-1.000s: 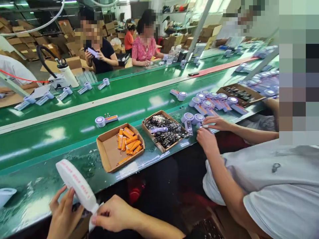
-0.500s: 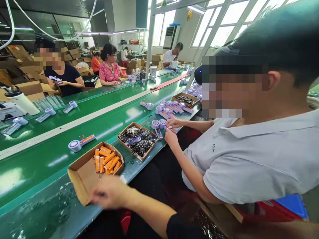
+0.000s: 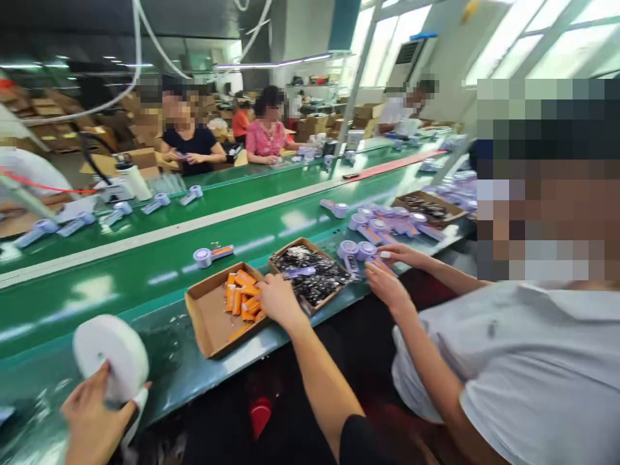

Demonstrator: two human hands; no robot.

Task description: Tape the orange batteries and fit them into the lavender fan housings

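Note:
At lower left, my left hand (image 3: 97, 416) grips a large white roll of tape (image 3: 113, 345). The fingers lie against its flat face and the thumb is by the strip hanging from its lower edge. Further right, my right hand (image 3: 281, 302) reaches over the right side of a shallow cardboard box (image 3: 206, 316). Its fingertips touch or nearly touch the orange wrapped battery cells (image 3: 237, 294) heaped there. Blur and the hand's own back hide whether a cell is between the fingers.
A second box of black circuit boards (image 3: 314, 294) adjoins on the right. One lilac handheld fan (image 3: 203, 257) with an orange cell lies on the green belt (image 3: 159, 258). A co-worker's hands (image 3: 390, 281) work close by, near more fans (image 3: 378, 223).
The view has swung left, bringing my left hand and the white roll into sight. My right hand has moved from the box's near left corner to the orange cells.

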